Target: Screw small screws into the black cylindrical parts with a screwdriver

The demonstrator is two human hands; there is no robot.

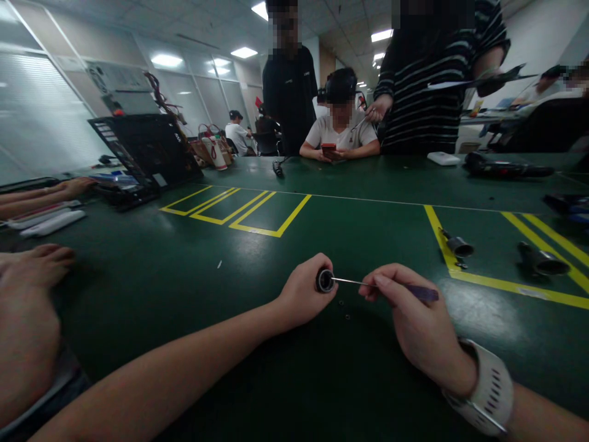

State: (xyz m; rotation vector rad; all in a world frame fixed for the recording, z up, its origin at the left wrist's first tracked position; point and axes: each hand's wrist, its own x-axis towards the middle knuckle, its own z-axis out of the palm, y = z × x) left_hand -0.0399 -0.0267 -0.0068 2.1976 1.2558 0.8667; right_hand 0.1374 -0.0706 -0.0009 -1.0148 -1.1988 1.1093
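Observation:
My left hand (304, 291) is wrapped round a dark cylindrical part (325, 280), its round open end turned to the right. Between the fingers of my right hand (409, 307) is a thin screwdriver with a purple handle (422, 293); its metal shaft points left and its tip is at the mouth of the cylinder. How deep the tip reaches is too small to tell. Two tiny rings (347, 317) lie on the green table (257, 380) just below, between my hands. A pale watch band (488, 387) is round my right wrist.
Two metal cup-shaped parts (459, 247) lie at the right by yellow tape (497, 283). A black case (147, 150) stands at the back left. Another person's hand (46, 261) rests at the left edge. People sit and stand across the table.

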